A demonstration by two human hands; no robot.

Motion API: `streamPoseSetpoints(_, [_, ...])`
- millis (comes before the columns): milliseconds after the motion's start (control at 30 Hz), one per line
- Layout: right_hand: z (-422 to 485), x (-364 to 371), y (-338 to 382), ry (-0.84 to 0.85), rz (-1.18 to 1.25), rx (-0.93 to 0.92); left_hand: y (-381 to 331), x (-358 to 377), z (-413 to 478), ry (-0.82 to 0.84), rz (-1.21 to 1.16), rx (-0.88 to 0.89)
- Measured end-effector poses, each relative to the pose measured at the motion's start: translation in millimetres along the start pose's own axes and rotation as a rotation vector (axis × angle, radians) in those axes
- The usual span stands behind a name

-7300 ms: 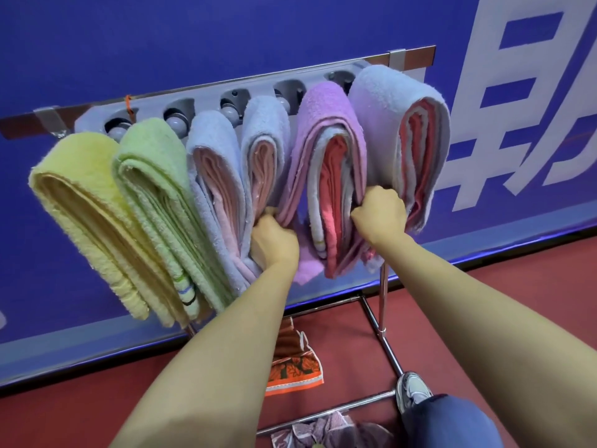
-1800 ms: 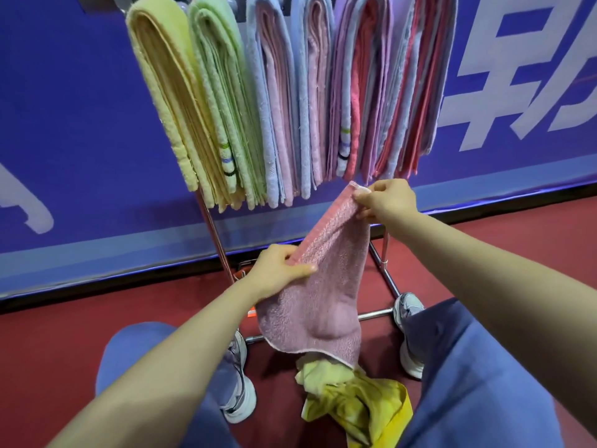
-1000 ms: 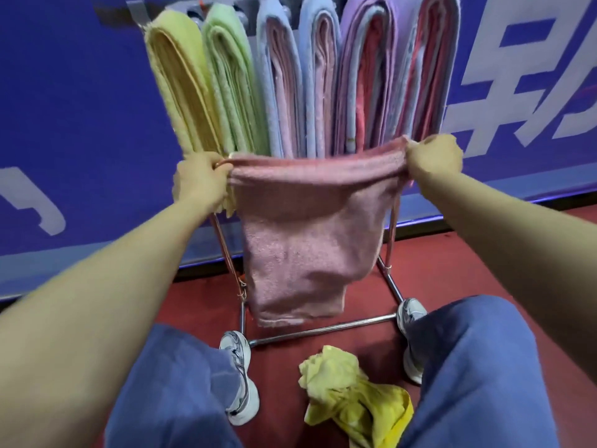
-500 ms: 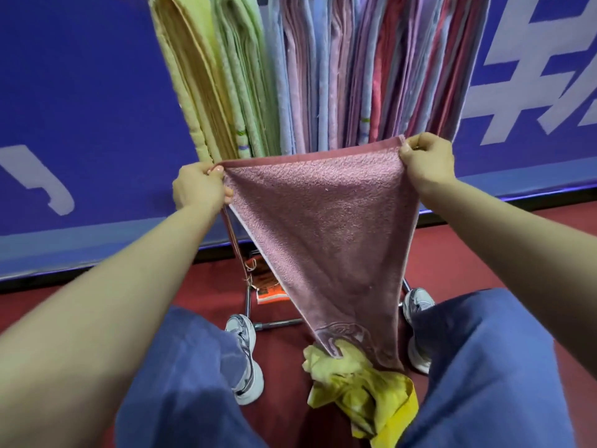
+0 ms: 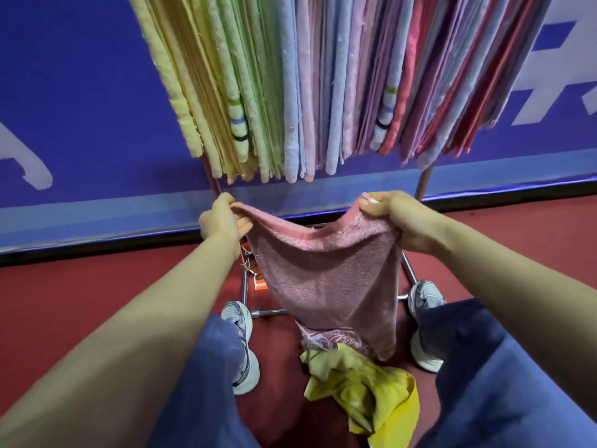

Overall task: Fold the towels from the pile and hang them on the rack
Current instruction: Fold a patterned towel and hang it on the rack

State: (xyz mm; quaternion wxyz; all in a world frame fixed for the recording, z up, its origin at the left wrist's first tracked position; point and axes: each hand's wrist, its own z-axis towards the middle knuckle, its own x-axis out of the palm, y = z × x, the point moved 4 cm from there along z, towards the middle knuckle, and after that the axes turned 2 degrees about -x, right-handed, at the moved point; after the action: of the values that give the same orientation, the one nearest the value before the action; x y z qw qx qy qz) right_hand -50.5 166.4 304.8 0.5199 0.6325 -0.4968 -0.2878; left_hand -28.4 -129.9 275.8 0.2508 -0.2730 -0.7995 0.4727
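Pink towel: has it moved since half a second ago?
Yes. The pink towel has dropped: its top edge, then taut across the lower ends of the hung towels, now sags below them between left hand and right hand.

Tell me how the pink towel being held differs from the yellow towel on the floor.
The pink towel is held up by its top corners, one in the left hand, one in the right hand; the yellow towel lies on the red floor. The pink towel hangs spread out, sagging in the middle; the yellow towel is crumpled in a heap. Neither hangs on the rack yet.
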Motion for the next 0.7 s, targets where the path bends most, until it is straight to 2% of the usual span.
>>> streamPoseSetpoints(133, [12.0,31.0,-33.4,0.362,0.023,0.140,35.2,1.3,26.6,-0.015,0.178,-0.082])
streamPoseSetpoints(233, [28.5,46.0,-57.1,0.479,0.001,0.159,59.3,16.0,34.0,0.087,0.281,-0.112])
streamPoseSetpoints(333, [51.4,52.5,-79.2,0.438,0.000,0.149,83.3,31.3,39.6,0.220,0.443,-0.101])
streamPoseSetpoints(433, [76.9,45.7,-100.5,0.311,-0.090,0.077,105.8,48.0,39.8,0.427,0.547,-0.133])
streamPoseSetpoints(533, [90.0,33.6,-114.2,0.196,-0.155,0.091,115.9,62.9,30.6,0.586,0.593,-0.153])
streamPoseSetpoints(600, [97.1,28.5,-113.7,0.143,-0.335,0.033,118.3,69.7,27.2,0.627,0.588,-0.116])
streamPoseSetpoints(700, [106.5,24.9,-104.7,0.081,-0.730,-0.125,121.0,74.0,25.1,0.643,0.616,-0.047])
